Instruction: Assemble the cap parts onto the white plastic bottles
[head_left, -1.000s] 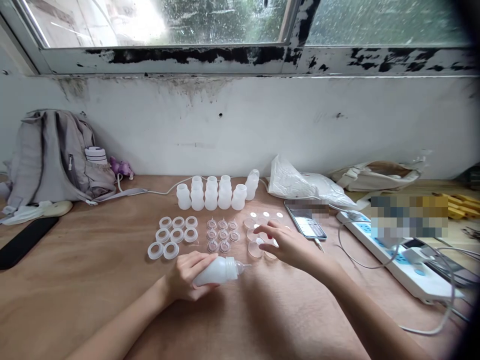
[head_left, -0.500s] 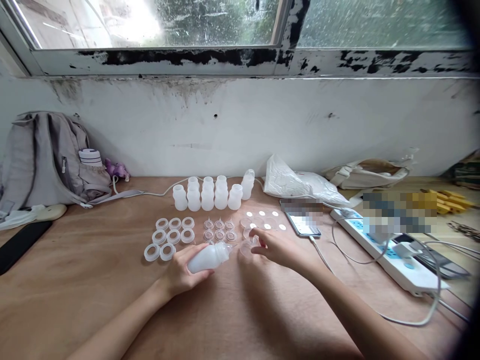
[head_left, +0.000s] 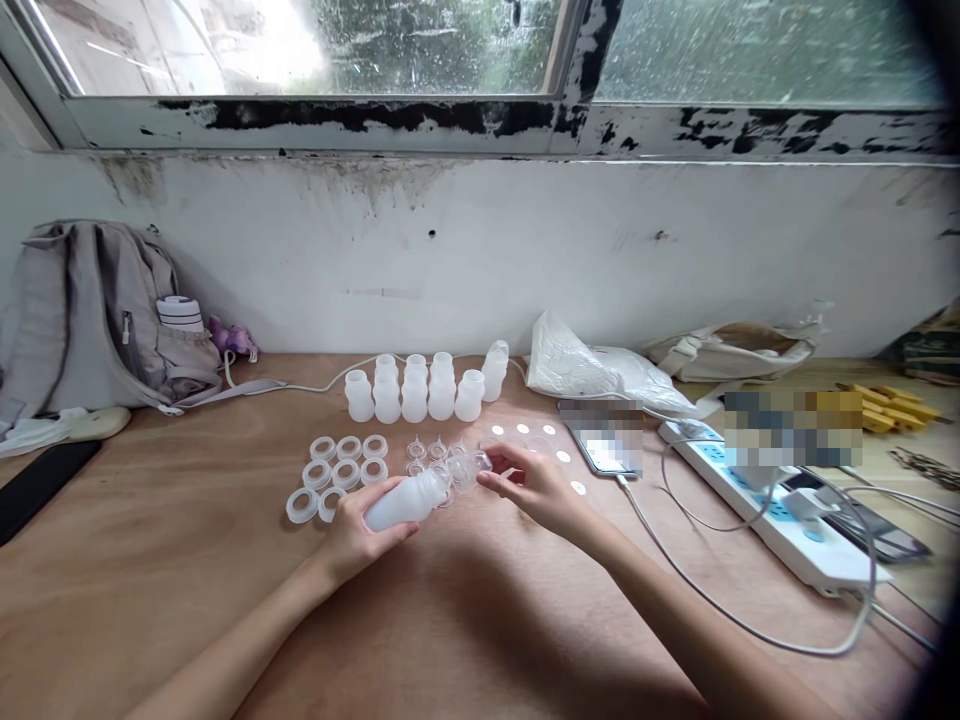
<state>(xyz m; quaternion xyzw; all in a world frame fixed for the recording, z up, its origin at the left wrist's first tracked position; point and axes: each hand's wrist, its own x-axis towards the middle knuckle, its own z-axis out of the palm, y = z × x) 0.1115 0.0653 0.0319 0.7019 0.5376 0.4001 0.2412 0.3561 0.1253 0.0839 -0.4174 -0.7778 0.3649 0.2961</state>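
Observation:
My left hand (head_left: 358, 530) is wrapped round a translucent white baby bottle (head_left: 401, 503), which lies tilted with its neck up to the right. Between the fingertips of my right hand (head_left: 536, 488) is a clear plastic cap (head_left: 471, 470), right at the bottle's nipple end; whether it touches is unclear. Behind the bottle, small clear nipples (head_left: 437, 448) stand in rows, partly covered by it. Left of them lie several translucent screw rings (head_left: 346, 474). Clear pieces with white round spots (head_left: 523, 430) lie behind my right hand, which hides some of them.
Several open bottles (head_left: 415, 390) stand in rows at the back, beside a capped bottle (head_left: 495, 372). To the right are a phone (head_left: 600, 448) on a cable, a power strip (head_left: 817, 550) and a white plastic bag (head_left: 574, 360). A backpack (head_left: 97, 300) and a black phone (head_left: 45, 490) are left.
My right hand has picked up the clear cap from the table and brought it up and left to the bottle's end. My left hand and the bottle have shifted slightly left.

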